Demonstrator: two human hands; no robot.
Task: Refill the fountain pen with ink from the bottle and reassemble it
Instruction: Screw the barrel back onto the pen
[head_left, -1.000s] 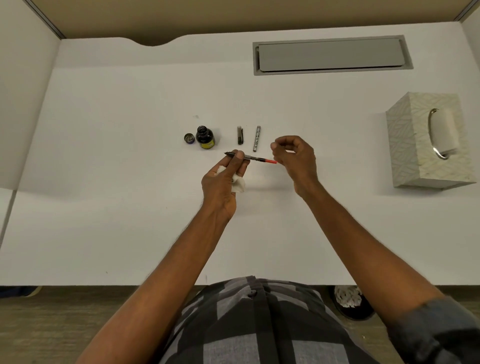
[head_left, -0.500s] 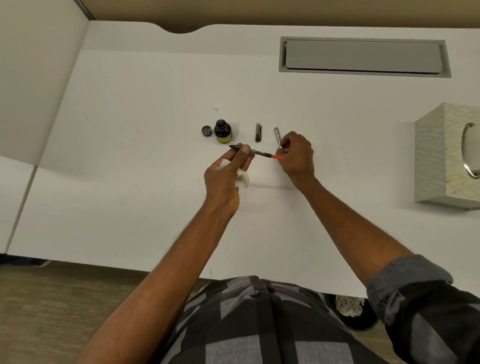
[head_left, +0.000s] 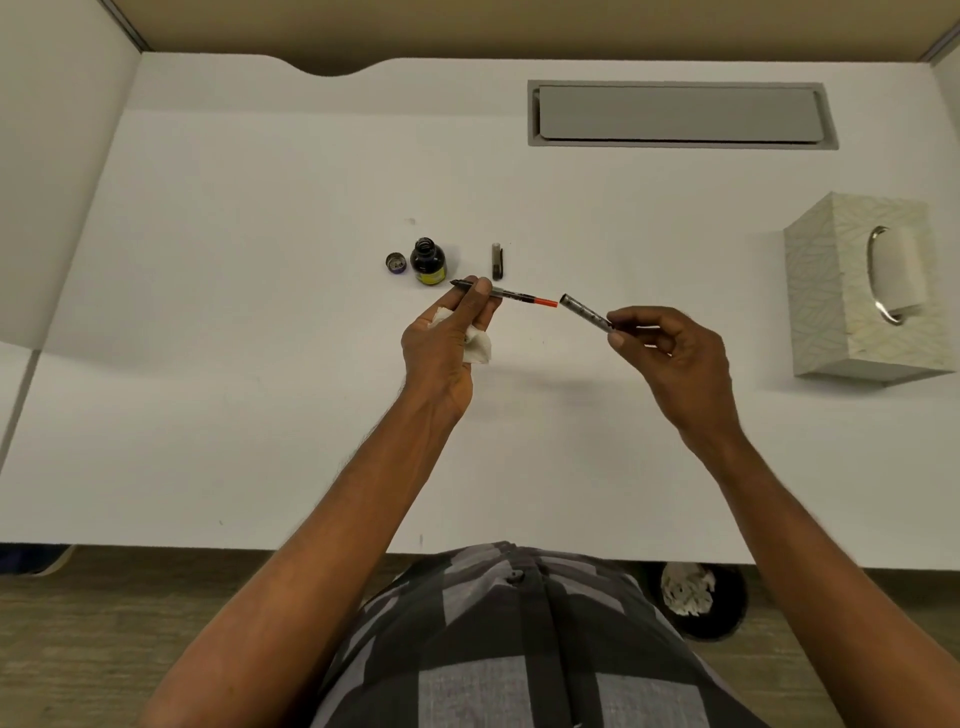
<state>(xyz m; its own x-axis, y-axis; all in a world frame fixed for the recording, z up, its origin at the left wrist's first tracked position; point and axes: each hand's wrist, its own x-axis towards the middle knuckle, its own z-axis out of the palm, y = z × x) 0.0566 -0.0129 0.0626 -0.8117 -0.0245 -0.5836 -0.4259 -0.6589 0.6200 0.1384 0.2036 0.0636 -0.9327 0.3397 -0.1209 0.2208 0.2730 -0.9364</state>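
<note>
Between hands: pen section (head_left: 511, 295) in left hand (head_left: 441, 343), barrel (head_left: 586, 313) in right hand (head_left: 675, 353).

Bare desk (head_left: 260, 415) near, ink bottle (head_left: 428, 261), pen cap (head_left: 497, 261) beyond hands

A second ago my right hand (head_left: 675, 353) was empty, fingers curled beside the red end of the thin inner pen section with its dark nib (head_left: 503, 292). Half a second ago it had reached up to the patterned silver metal pen barrel (head_left: 586, 313) lying on the white counter (head_left: 260, 389) above centre. Now that barrel is off the counter, pinched in my right fingers (head_left: 617, 340) at centre right, its open end tilted toward the red tip, just apart from it. The spot beside the dark pen cap (head_left: 497, 261) is bare.
</note>
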